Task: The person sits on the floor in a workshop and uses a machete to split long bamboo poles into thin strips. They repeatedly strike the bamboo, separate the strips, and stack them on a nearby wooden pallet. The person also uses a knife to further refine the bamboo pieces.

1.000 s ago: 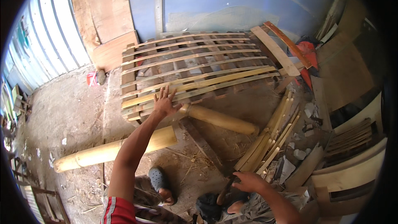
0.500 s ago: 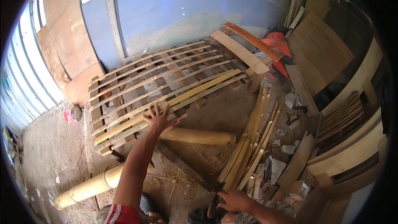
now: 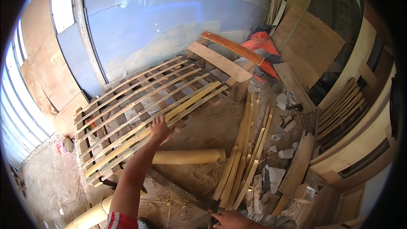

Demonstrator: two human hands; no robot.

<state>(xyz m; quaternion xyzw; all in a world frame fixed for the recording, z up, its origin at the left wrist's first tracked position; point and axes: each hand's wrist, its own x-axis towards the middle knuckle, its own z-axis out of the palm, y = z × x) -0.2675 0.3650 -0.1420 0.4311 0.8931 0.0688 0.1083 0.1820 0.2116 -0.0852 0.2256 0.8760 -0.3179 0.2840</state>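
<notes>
My left hand point(image 3: 160, 129) reaches over the near side of a slatted rack, its fingers slightly bent and resting on or just above a yellow bamboo strip point(image 3: 186, 103). The thumb stands apart from them. Beside that strip lies a duller bamboo strip point(image 3: 199, 102), nearer to me. At the bottom edge, my right hand point(image 3: 232, 219) is curled beside something dark; what it holds is cut off and unclear. A bundle of split bamboo strips point(image 3: 243, 148) lies just ahead of it. Between my arms is a thick bamboo pole point(image 3: 188, 156) on the ground.
Another bamboo pole point(image 3: 91, 213) lies at the lower left. Two boards, one pale point(image 3: 220, 61) and one reddish point(image 3: 232, 47), rest beyond the rack. Broken rubble point(image 3: 275, 178) and planks line the right. A blue wall point(image 3: 169, 8) stands behind.
My view has shifted, so the rack sits further left and the right hand lower. My left hand's spread fingers have drawn closer together and bent over the yellow strip.
</notes>
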